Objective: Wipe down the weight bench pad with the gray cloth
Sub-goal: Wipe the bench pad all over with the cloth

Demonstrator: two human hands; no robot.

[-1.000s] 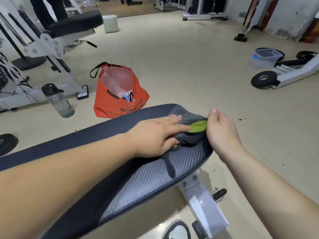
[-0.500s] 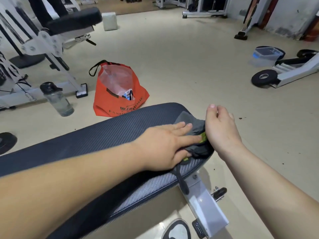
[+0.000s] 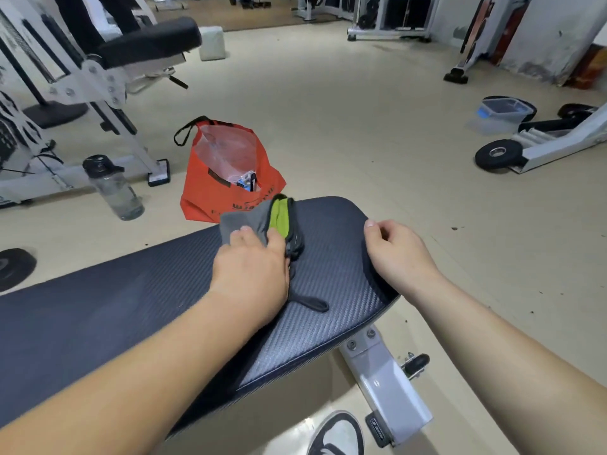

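- Since a second ago, the left hand point(image 3: 253, 267) has dragged the gray cloth point(image 3: 251, 218) from the end of the weight bench pad point(image 3: 331, 280) to its far edge.
- Head view: left hand grips the bunched cloth; right hand point(image 3: 397, 254) curls over the pad's end.
- Mid-wipe, I judge; next, sweep along the remaining length.

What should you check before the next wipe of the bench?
1. Left hand holds the gray cloth: ok.
2. Cloth spread flat on the bench pad: not ok, it is bunched, with its green side showing and a dark strap trailing.
3. Right hand steadies the pad's end: cannot tell whether it grips.
4. Orange bag and water bottle are off the pad, on the floor: ok.
5. Pad is clean: cannot tell.
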